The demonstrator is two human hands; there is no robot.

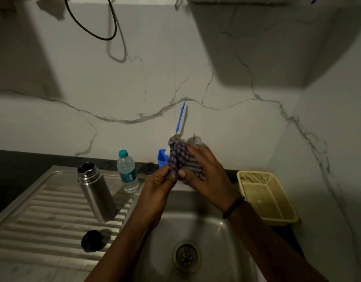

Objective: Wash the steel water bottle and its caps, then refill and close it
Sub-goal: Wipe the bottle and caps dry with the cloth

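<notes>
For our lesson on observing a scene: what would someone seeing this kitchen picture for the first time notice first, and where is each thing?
Both hands meet above the sink: the right hand and the left hand grip a checked cloth bunched around something hidden. To the left, on the ribbed draining board, an open steel bottle stands without its cap, with a black cap lying nearer the camera.
</notes>
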